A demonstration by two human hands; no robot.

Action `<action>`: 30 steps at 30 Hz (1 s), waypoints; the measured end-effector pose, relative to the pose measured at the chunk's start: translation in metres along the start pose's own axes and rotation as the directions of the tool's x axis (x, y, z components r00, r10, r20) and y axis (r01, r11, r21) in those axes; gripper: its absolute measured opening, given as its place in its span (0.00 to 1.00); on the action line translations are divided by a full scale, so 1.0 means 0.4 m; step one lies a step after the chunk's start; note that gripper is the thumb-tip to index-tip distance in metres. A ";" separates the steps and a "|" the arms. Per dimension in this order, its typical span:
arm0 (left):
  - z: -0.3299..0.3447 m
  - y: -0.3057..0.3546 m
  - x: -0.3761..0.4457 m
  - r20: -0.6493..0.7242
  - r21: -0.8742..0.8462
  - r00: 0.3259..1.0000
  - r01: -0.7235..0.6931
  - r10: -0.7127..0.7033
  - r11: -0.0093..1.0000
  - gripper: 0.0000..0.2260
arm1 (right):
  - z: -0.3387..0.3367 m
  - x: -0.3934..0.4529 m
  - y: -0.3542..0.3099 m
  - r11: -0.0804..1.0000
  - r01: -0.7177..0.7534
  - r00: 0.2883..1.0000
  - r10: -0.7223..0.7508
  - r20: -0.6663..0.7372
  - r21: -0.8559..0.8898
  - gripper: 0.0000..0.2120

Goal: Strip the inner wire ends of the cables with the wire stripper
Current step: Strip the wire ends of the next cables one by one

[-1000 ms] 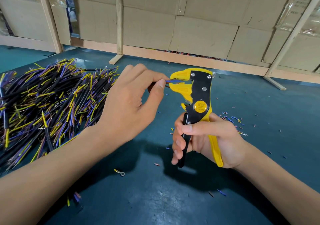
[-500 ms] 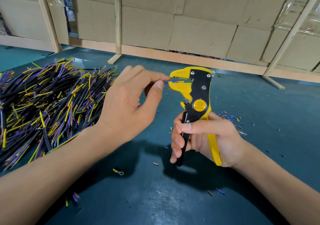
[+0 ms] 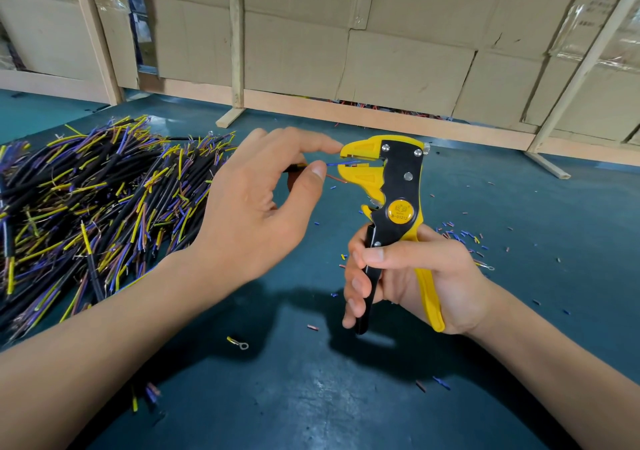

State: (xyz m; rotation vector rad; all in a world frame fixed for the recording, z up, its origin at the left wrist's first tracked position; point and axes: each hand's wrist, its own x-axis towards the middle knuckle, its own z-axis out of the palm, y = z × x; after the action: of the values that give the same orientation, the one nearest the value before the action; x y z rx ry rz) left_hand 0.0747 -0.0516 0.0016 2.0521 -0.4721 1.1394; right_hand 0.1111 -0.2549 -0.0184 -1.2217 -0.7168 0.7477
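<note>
Left hand [image 3: 256, 207] grip pinching cable [image 3: 341, 163], blue wire end betw. jaws of wire stripper [image 3: 391, 200]. Right hand [image 3: 415, 276] grip wrapped round handles. Cable pile [image 3: 97, 200] near table's left edge.

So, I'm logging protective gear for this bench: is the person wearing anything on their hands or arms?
No. Both the left hand and the right hand are bare: no gloves, rings, watch or bands show. Both forearms are uncovered as far as the picture's edge, with no sleeve in view. The fingernails are short and unpainted.

Cardboard wall [image 3: 398, 65], wooden struts [image 3: 236, 34], dark teal tabletop [image 3: 311, 397].
</note>
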 end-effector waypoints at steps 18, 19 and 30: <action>-0.005 -0.007 0.003 0.004 -0.048 1.000 0.017 -0.017 0.999 0.08 | 0.009 0.001 0.002 1.000 0.001 1.000 -0.001 -0.009 -0.015 0.06; -0.005 -0.007 0.002 0.004 -0.047 1.000 0.017 -0.017 0.999 0.07 | 0.009 0.001 0.002 1.000 0.001 1.000 -0.001 -0.013 -0.012 0.05; 0.000 -0.009 0.002 -0.019 0.004 0.999 0.033 -0.033 0.999 0.04 | 0.010 0.001 0.000 1.000 0.000 1.000 0.000 -0.010 -0.025 0.05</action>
State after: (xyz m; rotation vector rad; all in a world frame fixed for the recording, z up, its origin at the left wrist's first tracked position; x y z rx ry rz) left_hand 0.0775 -0.0490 0.0008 2.0433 -0.4254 1.1408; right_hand 0.1080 -0.2525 -0.0176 -1.2477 -0.7196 0.7342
